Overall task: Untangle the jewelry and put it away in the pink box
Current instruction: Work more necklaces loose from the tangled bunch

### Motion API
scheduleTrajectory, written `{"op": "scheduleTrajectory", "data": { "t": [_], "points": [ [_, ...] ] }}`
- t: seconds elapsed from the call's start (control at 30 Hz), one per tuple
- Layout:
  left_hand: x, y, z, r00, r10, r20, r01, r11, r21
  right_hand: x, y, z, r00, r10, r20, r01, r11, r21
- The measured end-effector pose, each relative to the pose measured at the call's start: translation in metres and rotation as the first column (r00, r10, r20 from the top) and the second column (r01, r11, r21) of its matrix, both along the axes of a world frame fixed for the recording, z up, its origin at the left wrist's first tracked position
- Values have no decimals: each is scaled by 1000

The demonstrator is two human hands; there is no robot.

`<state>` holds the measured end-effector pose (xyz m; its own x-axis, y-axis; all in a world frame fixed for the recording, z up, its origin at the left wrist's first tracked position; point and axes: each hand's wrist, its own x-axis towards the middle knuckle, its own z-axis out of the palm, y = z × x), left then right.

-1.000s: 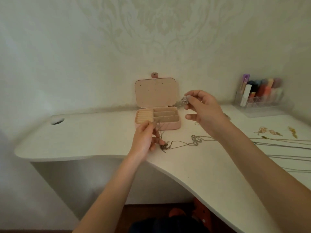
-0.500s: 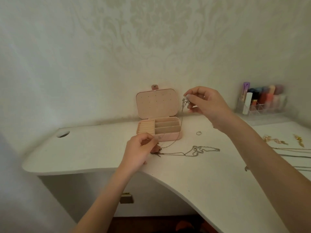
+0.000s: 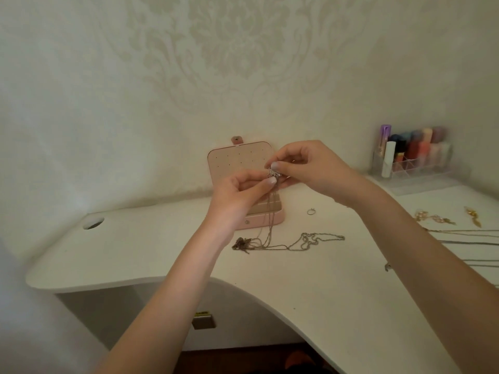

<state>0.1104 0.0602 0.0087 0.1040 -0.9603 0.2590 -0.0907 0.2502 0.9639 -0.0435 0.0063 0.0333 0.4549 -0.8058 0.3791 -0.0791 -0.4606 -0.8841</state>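
Two bare forearms reach up from the bottom of the frame and meet just above centre, over a white desk set against a pale patterned wall.

The left hand and the right hand nearly touch. Both pinch the same small silvery pendant between thumb and fingertips; the remaining fingers of each hand are curled. The pendant is held in the air in front of the box lid.

From the pendant thin chains hang straight down past the front of the box to the desk. There they run into a dark tangled knot at centre (its strands are too fine to separate by eye) and trail off rightward in a loose wavy line.

The pink box sits at centre, behind the hands, close to the wall. Its lid stands upright and open, dotted with small holes, a snap tab at the top. The hands and chains hide much of the tray.

A small ring lies on the desk just right of the box. At the right edge lie gold earrings and several long straight chains. In the upper right, a clear organiser holds upright cosmetic tubes. A round cable hole sits in the desk at the left.
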Motion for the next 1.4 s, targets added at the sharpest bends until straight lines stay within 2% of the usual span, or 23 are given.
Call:
{"op": "scheduleTrajectory", "data": {
  "t": [0.37, 0.6, 0.8, 0.93, 1.0, 1.23, 1.4],
  "points": [
    [-3, 6, 0, 999, 40, -30, -40, 999, 1, -2, 1, 3, 995, -62, -73, 57, 996, -66],
    [-2, 11, -4, 997, 68, 26, -68, 998, 1, 1, -2, 1, 960, -195, -199, 153, 966, -210],
    [-4, 13, 0, 990, 109, 89, -108, 994, -15, 4, 4, 1, 986, -109, -123, 97, 990, -99],
    [-4, 10, -2, 961, 140, 240, -128, 990, -65, 6, 5, 2, 988, -119, -97, 109, 989, -104],
    [-5, 9, 0, 955, 141, 260, -126, 989, -75, 6, 6, 2, 989, -129, -76, 121, 987, -104],
    [-4, 12, 6, 980, 117, 163, -111, 993, -44, 5, 5, 1, 971, -202, -129, 178, 968, -178],
    [-2, 11, 5, 981, 167, 100, -165, 986, -24, 7, 6, 2, 981, -178, -81, 164, 975, -148]
  ]
}}
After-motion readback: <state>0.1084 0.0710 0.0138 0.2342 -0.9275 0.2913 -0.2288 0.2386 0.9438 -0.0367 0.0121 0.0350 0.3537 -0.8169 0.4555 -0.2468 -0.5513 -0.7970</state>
